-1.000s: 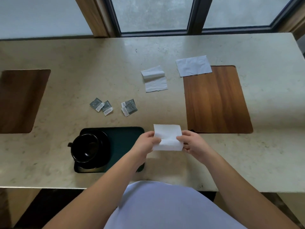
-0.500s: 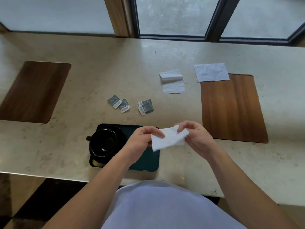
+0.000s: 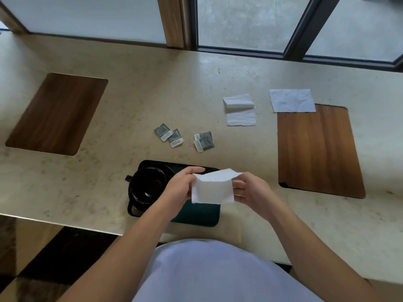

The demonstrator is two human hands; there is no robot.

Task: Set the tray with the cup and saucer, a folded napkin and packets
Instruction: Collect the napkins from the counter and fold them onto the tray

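Observation:
A dark green tray (image 3: 199, 215) lies at the counter's near edge. A black cup (image 3: 148, 184) stands on a black saucer (image 3: 134, 207) at the tray's left end. Above the tray's right half I hold a white napkin (image 3: 212, 189), folded over with its upper flap lifted. My left hand (image 3: 180, 188) pinches its left edge and my right hand (image 3: 250, 191) pinches its right edge. Three grey packets lie on the counter beyond the tray: two (image 3: 169, 137) overlapping, one (image 3: 204, 141) to their right.
Two more white napkins lie farther back: one partly folded (image 3: 239, 110), one flat (image 3: 292, 100) at the top edge of a wooden inlay (image 3: 316, 149). Another wooden inlay (image 3: 56, 113) is set in the counter (image 3: 152, 88) at the left. Windows run behind.
The camera view has shifted left. My hands have brought the napkin from the bare counter to above the tray, and its top flap has folded over.

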